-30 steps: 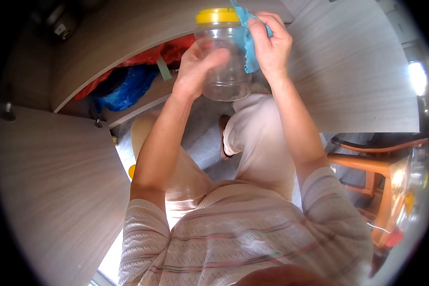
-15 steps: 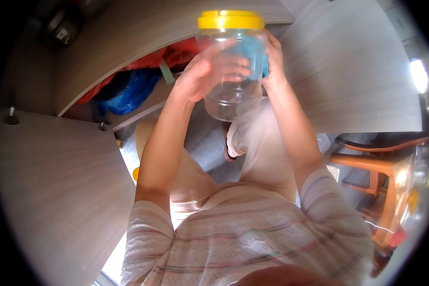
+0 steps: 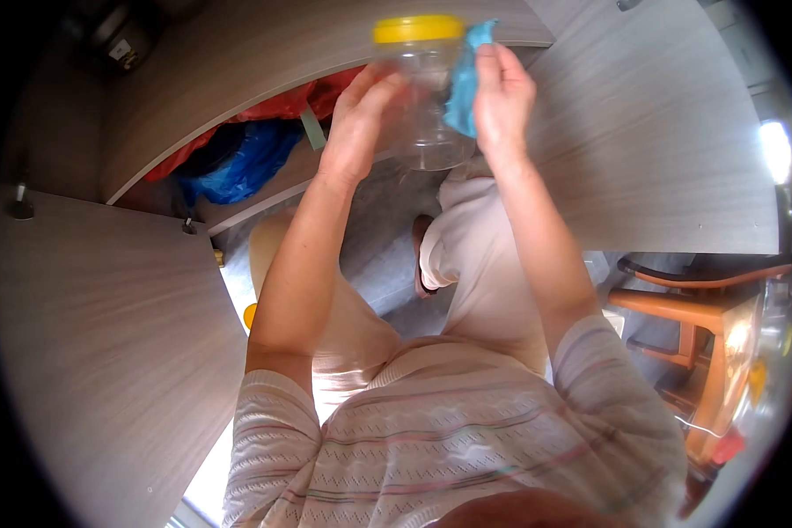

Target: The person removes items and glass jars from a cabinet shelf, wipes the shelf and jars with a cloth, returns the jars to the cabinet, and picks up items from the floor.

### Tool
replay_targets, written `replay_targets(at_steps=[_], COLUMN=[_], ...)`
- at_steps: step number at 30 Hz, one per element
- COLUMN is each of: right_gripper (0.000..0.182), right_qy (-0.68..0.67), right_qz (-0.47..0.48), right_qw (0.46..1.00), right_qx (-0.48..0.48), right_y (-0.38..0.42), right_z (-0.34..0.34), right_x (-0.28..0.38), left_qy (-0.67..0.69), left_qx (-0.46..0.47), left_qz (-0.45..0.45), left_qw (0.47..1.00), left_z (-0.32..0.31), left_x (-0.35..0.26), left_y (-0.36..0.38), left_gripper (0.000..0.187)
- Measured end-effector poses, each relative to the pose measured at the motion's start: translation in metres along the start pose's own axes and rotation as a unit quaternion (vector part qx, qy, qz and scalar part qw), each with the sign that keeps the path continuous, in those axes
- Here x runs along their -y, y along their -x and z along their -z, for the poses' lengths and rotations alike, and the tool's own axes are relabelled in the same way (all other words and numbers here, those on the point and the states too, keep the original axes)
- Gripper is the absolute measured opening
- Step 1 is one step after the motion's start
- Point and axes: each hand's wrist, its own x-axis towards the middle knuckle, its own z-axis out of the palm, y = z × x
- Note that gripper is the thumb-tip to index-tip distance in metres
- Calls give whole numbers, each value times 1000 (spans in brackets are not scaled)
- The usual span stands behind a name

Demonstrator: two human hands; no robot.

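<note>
A clear plastic jar (image 3: pixel 435 132) with a yellow lid (image 3: pixel 418 29) is held up at arm's length, at the top of the view. It looks empty and is slightly blurred. My left hand (image 3: pixel 361 119) grips the jar's left side, its fingertips smeared by motion. On the other side, my right hand (image 3: pixel 505 99) pinches a light blue cloth (image 3: pixel 463 95) between thumb and fingers. The cloth lies along the right side of the jar, and part of it sticks up above my fingers.
Behind the hands is an open cabinet with red bags (image 3: pixel 282 101) and a blue plastic bag (image 3: pixel 242 163). Its doors stand open at left (image 3: pixel 106 352) and right (image 3: pixel 651 132). A wooden chair (image 3: pixel 678 304) is at the right. A dark container (image 3: pixel 119 40) stands upper left.
The jar has moved up and away from me. My right hand has come round from behind the jar with the blue cloth, which now shows at the jar's right side.
</note>
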Motion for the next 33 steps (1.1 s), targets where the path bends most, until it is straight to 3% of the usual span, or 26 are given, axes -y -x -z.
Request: replay_targets(at_steps=[1,3,5,7,10,12,13,14,21,22,24,25,26,28,31,33], right_gripper=[23,28,33,29,24,22,21,23,21,23,25,25,20,17,22,28], right_qy=[76,223,244,239,179,0,-91,-246,-256,-257,-44,64,113,167,257,244], right_qz=[121,263,318,304,178,-54,-168,-354,-402,-346,-156,-55,-53,37,321,276], right_qw=[990,938,915,920,965,992,972,889,869,892,976,986,981,971,904,921], right_qx=[9,38,47,55,74,116,135,153,135,135,146,147,147,167,117,123], right_y=[5,22,28,20,10,-2,-7,-9,4,6,13,17,21,40,57,47], right_z=[-9,-18,-25,-24,-23,-18,-14,-10,-9,-10,-10,-10,-6,-3,-15,-16], right_x=[5,30,30,21,19,9,5,1,25,23,19,20,24,46,50,39], left_qy=[35,103,82,45,71,78,81,106,104,101,70,55,84,48,64,103], left_qx=[3,9,4,-27,0,73,108,134,163,155,106,81,91,32,-37,-52], left_qz=[-17,-48,-64,-40,-20,-15,-14,-12,-23,-31,-57,-69,-75,-96,-101,-68], left_qw=[999,994,995,998,997,994,991,985,981,982,990,993,989,994,992,991], left_z=[3,8,9,5,10,16,16,13,10,12,18,21,23,27,29,25], left_x=[4,10,9,4,9,11,10,12,5,0,-4,-5,-3,-6,-1,4], left_y=[-3,-10,-9,-4,-6,-7,-7,-4,-3,-4,-11,-12,-11,-14,-20,-18], left_gripper=[61,56,54,54,58,68,74,84,93,93,94,95,86,69,52,52])
